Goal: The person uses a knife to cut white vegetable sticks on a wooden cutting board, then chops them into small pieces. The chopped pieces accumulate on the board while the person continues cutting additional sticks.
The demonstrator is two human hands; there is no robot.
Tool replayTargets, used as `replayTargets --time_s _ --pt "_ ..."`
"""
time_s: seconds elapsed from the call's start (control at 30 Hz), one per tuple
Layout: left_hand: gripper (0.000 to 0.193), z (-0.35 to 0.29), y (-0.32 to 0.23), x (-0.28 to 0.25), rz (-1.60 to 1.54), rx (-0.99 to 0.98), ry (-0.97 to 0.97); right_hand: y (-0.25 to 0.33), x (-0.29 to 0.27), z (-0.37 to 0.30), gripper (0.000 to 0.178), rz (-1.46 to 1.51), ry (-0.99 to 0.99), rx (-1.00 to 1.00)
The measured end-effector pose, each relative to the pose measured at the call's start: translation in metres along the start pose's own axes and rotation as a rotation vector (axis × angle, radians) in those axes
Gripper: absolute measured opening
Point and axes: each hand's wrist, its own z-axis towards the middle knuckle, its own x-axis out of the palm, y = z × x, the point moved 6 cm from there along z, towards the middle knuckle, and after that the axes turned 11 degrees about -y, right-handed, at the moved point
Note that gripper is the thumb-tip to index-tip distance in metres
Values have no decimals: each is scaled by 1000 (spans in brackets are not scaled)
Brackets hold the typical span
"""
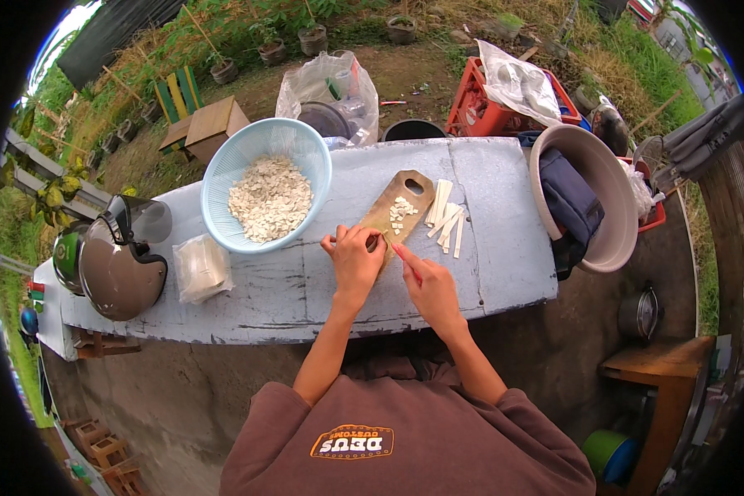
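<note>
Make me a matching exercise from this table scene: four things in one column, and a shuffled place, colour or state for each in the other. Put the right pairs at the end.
Column one
1. Red-handled tool
2. Wooden board
3. Basket
4. Tub

Column two
A. Light blue, holding a heap of small pale pieces
B. Beige, at the right end of the table
C. Gripped in the right hand
D. Lying just left of the loose pale strips

Right pairs: 1-C, 2-D, 3-A, 4-B
</note>
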Motion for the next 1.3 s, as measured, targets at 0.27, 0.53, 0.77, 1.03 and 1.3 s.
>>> replayTargets --time_s 0.27,0.53,0.77,1.03,1.3 --pt "10 0 -2 -4 -1 0 -24 -7 7 -1 40 -67 -3 18" --pt "9 -4 5 -8 5 5 -37 -5 1 3 41 -19 14 32" --pt "10 -1 3 -4 23 -3 -6 5 -3 3 41 -16 17 20" --pt "9 -1 1 -5 8 -6 -7 0 3 0 40 -35 0 -1" --pt "9 -7 6 -11 21 3 -59 -4 6 0 41 -42 2 6"
